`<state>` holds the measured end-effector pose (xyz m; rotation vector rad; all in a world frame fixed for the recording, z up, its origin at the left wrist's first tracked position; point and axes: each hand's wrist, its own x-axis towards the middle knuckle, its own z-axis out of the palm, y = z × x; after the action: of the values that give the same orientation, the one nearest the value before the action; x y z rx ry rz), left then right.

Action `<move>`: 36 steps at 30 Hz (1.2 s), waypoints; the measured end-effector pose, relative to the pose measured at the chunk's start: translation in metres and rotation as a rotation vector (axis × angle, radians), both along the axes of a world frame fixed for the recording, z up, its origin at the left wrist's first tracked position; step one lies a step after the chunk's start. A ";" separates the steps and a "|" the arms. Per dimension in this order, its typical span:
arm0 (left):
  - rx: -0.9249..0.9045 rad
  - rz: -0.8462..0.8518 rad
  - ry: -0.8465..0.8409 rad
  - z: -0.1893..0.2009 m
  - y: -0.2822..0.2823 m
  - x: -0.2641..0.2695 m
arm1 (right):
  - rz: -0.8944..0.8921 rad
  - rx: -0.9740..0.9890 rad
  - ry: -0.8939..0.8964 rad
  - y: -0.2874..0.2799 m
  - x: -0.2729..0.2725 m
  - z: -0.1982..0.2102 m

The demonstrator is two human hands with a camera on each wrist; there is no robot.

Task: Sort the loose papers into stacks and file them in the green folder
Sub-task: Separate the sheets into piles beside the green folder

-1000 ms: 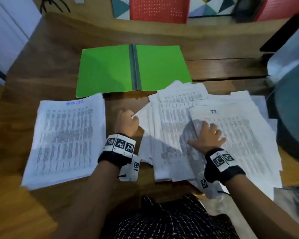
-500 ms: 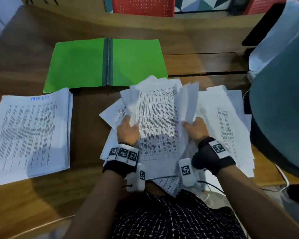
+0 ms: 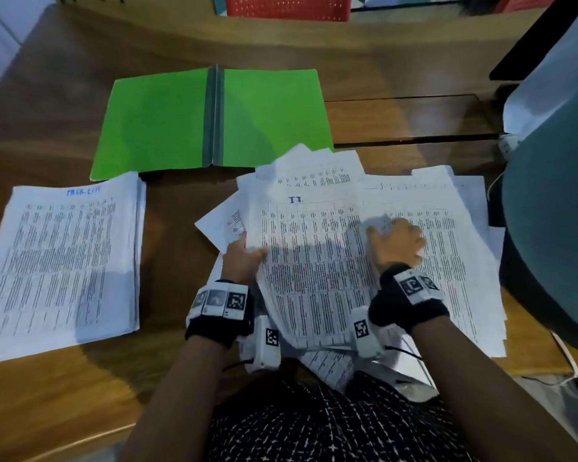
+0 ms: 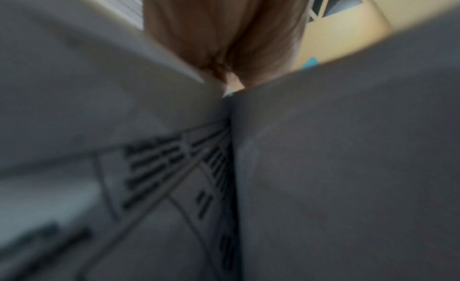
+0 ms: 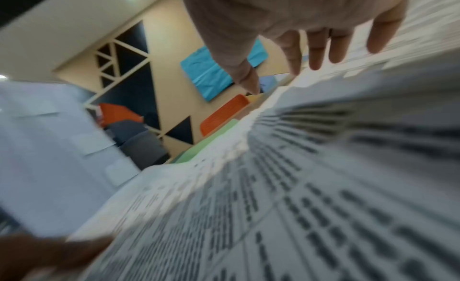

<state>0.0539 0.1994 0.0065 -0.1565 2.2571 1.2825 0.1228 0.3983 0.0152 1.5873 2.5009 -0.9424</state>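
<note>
The green folder lies open and flat at the far middle of the wooden table. A squared stack of printed sheets sits at the left. The loose papers are fanned in a messy pile at centre right. My left hand grips the left edge of a lifted bundle, thumb over the top sheet. My right hand presses flat on the papers, fingers straight. The left wrist view is blurred, with paper close on both sides of the left hand.
A large grey-blue rounded object crowds the table's right edge, with a thin cable below it. A red perforated panel stands beyond the far edge. Bare wood shows between the left stack and the pile.
The bundle that both hands held raised half a second ago now lies lower on the pile. My right hand has let go of its edge and spread flat on top.
</note>
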 end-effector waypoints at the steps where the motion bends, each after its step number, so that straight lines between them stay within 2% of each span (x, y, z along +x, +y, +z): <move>1: 0.017 0.025 -0.013 -0.002 0.001 0.001 | -0.019 -0.057 -0.047 0.004 0.003 -0.002; 4: 0.084 0.095 -0.043 -0.010 0.005 0.005 | 0.114 -0.264 0.057 -0.003 0.002 -0.004; 7: 0.053 0.126 0.000 -0.011 0.010 0.007 | 0.244 -0.281 0.143 -0.008 0.003 0.006; 10: 0.021 0.168 0.098 -0.008 0.016 0.002 | 0.180 -0.234 0.335 0.012 0.009 0.022; 12: -0.104 0.204 0.111 -0.005 0.023 -0.004 | 0.082 -0.159 0.402 0.035 0.018 0.031; 14: -0.247 0.242 0.037 -0.001 0.030 -0.009 | -0.010 -0.103 0.398 0.059 0.031 0.023; 17: -0.342 0.162 0.032 0.000 0.043 -0.013 | -0.125 -0.168 0.303 0.075 0.046 0.000; 20: -0.240 0.058 0.007 0.003 0.062 -0.016 | -0.070 -0.186 0.239 0.066 0.050 -0.021; 22: -0.213 0.075 0.008 0.011 0.066 -0.018 | -0.037 -0.229 0.256 0.053 0.046 -0.015; 26: -0.267 0.118 0.245 0.039 0.055 -0.031 | -0.027 -0.395 0.217 0.044 0.041 -0.009; 29: -0.280 0.154 0.556 0.088 0.039 -0.044 | -0.033 -0.431 0.226 0.042 0.041 -0.009; 32: -0.134 0.320 0.826 0.146 0.019 -0.055 | -0.026 -0.468 0.245 0.037 0.036 -0.007; 34: -0.029 0.436 0.894 0.162 0.008 -0.065 | -0.042 -0.538 0.281 0.035 0.033 -0.007; 36: 0.121 0.457 0.895 0.159 0.003 -0.068 | -0.006 -0.583 0.271 0.030 0.026 -0.005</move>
<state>-0.0137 0.2020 0.1652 -0.0538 2.9741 2.0206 0.1492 0.4281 0.0098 1.3415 2.0566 -1.7809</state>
